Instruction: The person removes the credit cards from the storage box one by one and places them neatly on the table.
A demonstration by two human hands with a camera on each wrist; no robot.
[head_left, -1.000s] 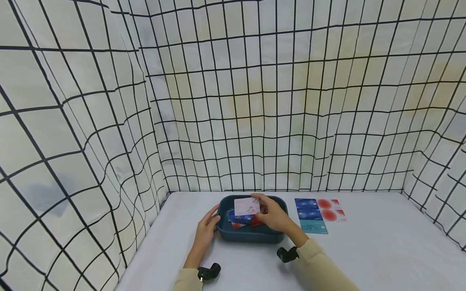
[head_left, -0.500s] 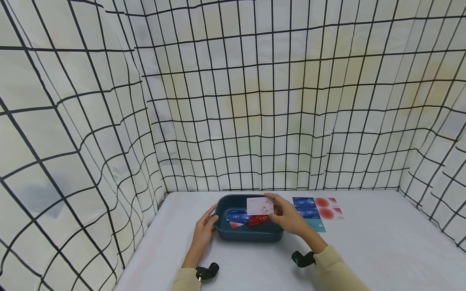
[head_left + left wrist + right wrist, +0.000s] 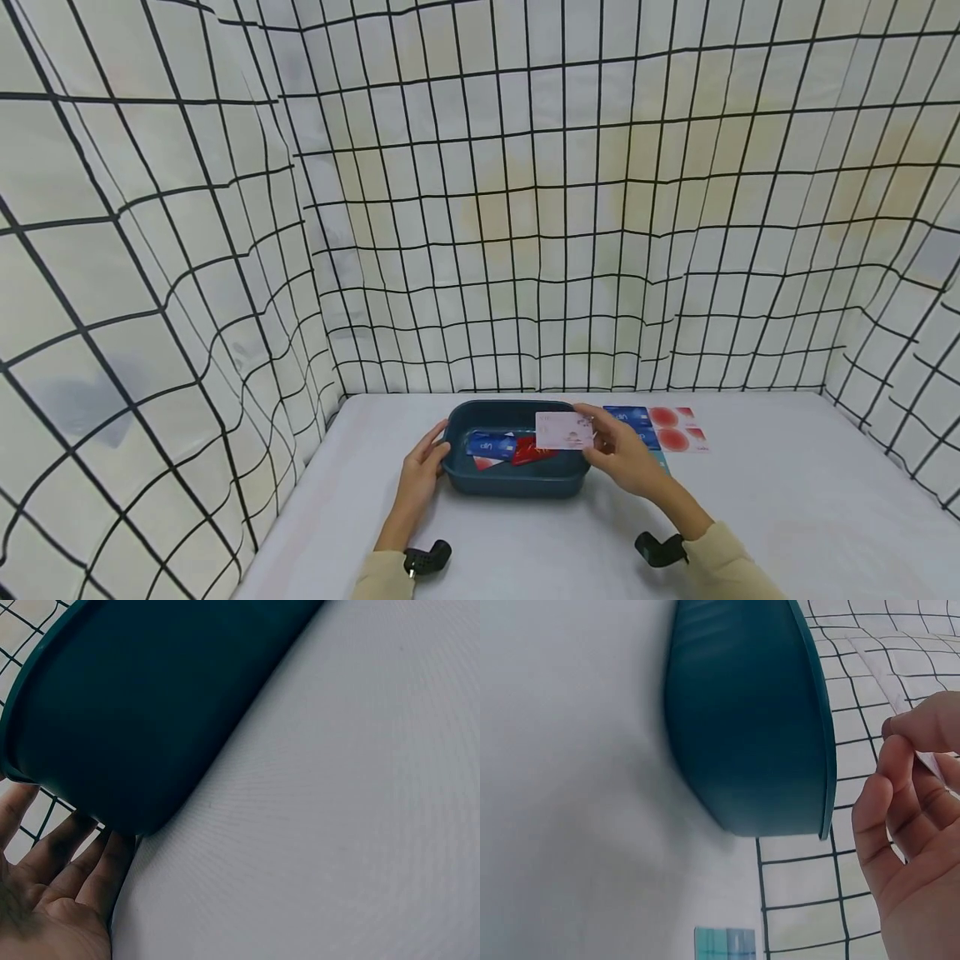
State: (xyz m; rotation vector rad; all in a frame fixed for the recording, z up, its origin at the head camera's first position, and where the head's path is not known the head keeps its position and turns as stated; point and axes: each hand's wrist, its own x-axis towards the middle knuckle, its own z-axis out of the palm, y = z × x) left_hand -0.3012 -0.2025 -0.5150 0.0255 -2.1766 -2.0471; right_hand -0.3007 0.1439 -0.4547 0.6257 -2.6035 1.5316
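Above the right part of a dark teal plastic basin (image 3: 517, 487), my right hand (image 3: 628, 454) pinches a pale pink card (image 3: 562, 431) by its right edge. The right wrist view shows this card (image 3: 881, 679) nearly edge-on, between thumb and fingers (image 3: 895, 761). Inside the basin lie a blue VIP card (image 3: 489, 444), a red card (image 3: 531, 451) and part of a red-and-white card (image 3: 486, 462). My left hand (image 3: 420, 471) rests against the basin's left end; in the left wrist view its fairly straight fingers (image 3: 105, 874) touch the outer wall.
Right of the basin, blue cards (image 3: 624, 414), red-and-white cards (image 3: 672, 439) and a partly hidden teal card (image 3: 710, 943) lie in a grid on the white table (image 3: 780, 483). A black grid net (image 3: 540, 321) over white sheeting borders the table's back and sides.
My right hand has carried the pink card rightward across the basin, uncovering the blue and red cards inside. My left hand has stayed at the basin's left end.
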